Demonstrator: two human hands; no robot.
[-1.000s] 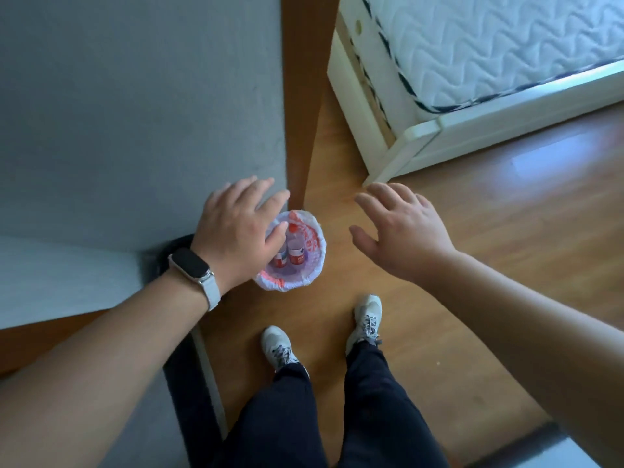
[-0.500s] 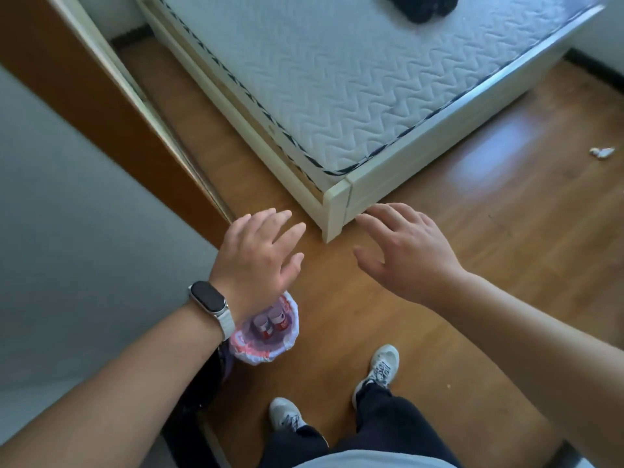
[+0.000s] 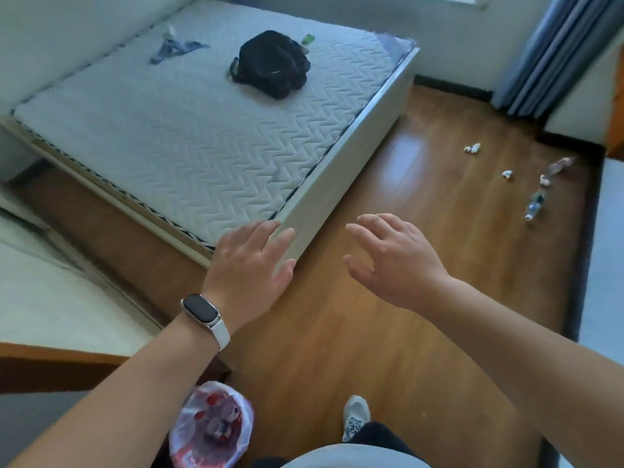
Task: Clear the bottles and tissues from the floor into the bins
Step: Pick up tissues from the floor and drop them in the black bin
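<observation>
- Both hands are empty, fingers spread: your left hand (image 3: pixel 251 270) at frame centre, your right hand (image 3: pixel 393 261) just right of it
- Remaining litter lies far right, well apart; clear bottle (image 3: pixel 534 205) lies long axis up-frame, tissues (image 3: pixel 472 148) above it
- Your right hand is nearer
- Lined bin (image 3: pixel 211 425), bottom centre, already holds bottles
</observation>
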